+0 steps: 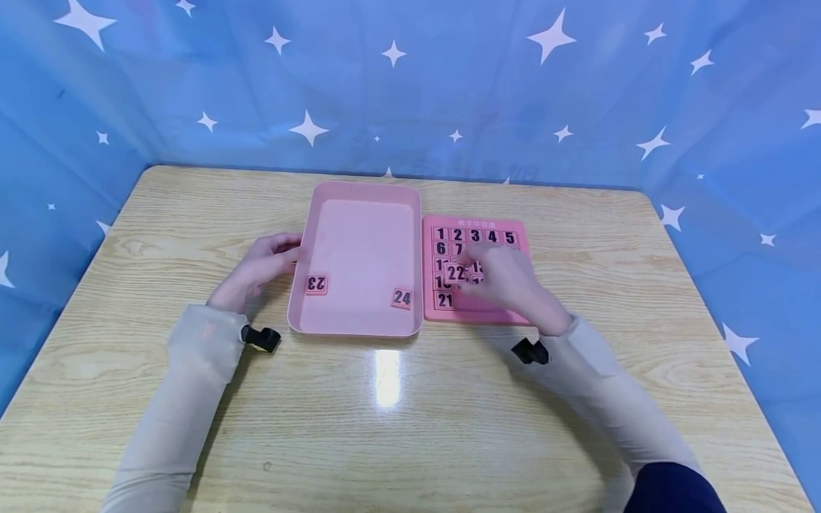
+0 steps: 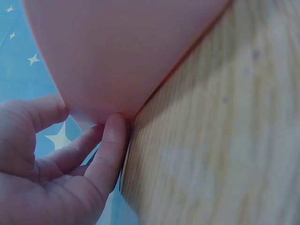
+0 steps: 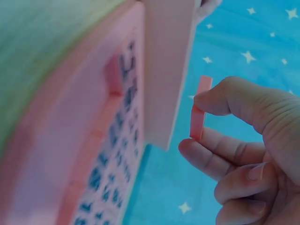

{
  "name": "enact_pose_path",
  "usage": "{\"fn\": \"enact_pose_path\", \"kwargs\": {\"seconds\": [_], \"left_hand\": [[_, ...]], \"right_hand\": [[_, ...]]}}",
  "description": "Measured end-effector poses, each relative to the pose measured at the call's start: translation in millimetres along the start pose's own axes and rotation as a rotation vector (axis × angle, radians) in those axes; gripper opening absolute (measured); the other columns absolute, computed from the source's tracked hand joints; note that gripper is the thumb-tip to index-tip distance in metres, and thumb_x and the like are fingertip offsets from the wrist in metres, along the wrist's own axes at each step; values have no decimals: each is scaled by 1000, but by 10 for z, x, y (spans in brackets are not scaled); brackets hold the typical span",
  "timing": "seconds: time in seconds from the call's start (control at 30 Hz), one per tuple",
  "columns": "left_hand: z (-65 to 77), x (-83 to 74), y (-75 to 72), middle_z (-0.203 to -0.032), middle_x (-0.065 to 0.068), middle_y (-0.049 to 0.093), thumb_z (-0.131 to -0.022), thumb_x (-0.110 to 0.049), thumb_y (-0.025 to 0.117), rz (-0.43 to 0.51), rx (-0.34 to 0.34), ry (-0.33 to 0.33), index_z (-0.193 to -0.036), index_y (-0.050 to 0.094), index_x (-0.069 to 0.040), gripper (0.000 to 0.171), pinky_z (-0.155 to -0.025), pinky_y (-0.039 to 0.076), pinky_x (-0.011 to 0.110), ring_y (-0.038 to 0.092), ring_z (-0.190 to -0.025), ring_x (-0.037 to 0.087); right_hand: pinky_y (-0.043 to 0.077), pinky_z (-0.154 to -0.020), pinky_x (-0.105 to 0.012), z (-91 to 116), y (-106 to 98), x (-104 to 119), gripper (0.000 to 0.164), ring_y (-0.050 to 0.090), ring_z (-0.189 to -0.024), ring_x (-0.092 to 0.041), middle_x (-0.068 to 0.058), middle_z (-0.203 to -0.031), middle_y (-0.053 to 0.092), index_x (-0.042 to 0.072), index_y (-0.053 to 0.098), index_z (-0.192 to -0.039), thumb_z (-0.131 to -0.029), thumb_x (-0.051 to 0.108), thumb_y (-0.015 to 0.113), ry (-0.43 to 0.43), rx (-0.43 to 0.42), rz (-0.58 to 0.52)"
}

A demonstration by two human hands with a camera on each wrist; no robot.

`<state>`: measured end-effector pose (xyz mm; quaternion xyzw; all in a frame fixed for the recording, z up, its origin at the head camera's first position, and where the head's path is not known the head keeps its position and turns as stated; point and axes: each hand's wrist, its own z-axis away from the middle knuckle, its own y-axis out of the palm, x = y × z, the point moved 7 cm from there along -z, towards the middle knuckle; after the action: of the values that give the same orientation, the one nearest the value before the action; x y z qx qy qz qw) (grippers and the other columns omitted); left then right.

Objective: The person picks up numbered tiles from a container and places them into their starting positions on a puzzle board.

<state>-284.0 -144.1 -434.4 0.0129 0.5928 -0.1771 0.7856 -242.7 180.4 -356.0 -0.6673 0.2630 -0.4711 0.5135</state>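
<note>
My right hand pinches a pink number tile marked 22 between thumb and fingertips. In the right wrist view the tile is seen edge-on, held off the board. Below it lies a pink number puzzle board, with rows of tiles starting 1 to 5 at the top and tile 21 alone in the bottom row. The hand hides some middle tiles. At the left, my left hand touches the outer side of a pink tray; its fingertips rest against the tray's wall.
Inside the tray lie tile 23, upside down near the left wall, and tile 24, slightly turned at the lower right. Tray and board stand side by side on a wooden table. A blue star-patterned curtain hangs behind.
</note>
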Motion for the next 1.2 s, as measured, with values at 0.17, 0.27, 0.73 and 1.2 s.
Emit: {"fn": "enact_pose_path", "kwargs": {"seconds": [0.17, 0.27, 0.73, 1.2], "left_hand": [[2, 0, 3, -134, 28, 43, -96, -9, 51, -1, 3, -16, -139, 36, 9, 49, -78, 50, 15, 54, -87, 4], [6, -1, 4, -133, 28, 43, -96, -9, 51, 0, 2, -15, -138, 36, 9, 49, -78, 50, 15, 54, -87, 3], [7, 5, 6, -133, 28, 43, -96, -10, 51, 3, -1, -13, -139, 36, 9, 49, -78, 50, 14, 54, -87, 3], [3, 11, -5, -134, 26, 43, -96, -11, 50, -15, -10, -16, -139, 37, 8, 48, -77, 49, 14, 53, -90, 6]], "right_hand": [[52, -68, -34, 174, 80, -108, 33, 62, -78, -20, -8, -90, 69, 3, 68, -95, -71, 22, 80, -17, 10, 5], [51, -65, -32, 249, 162, -142, 30, 61, -74, -18, -7, -88, 69, 3, 68, -96, -71, 17, 78, -24, 36, 3], [44, -54, -23, 296, 305, -134, 20, 48, -60, -12, 0, -69, 57, 2, 66, -84, -70, 9, 78, -19, 83, -19], [56, -68, -28, 257, 359, -171, 22, 63, -75, -21, -11, -82, 67, -4, 65, -94, -74, -1, 73, 142, 122, -190]]}}
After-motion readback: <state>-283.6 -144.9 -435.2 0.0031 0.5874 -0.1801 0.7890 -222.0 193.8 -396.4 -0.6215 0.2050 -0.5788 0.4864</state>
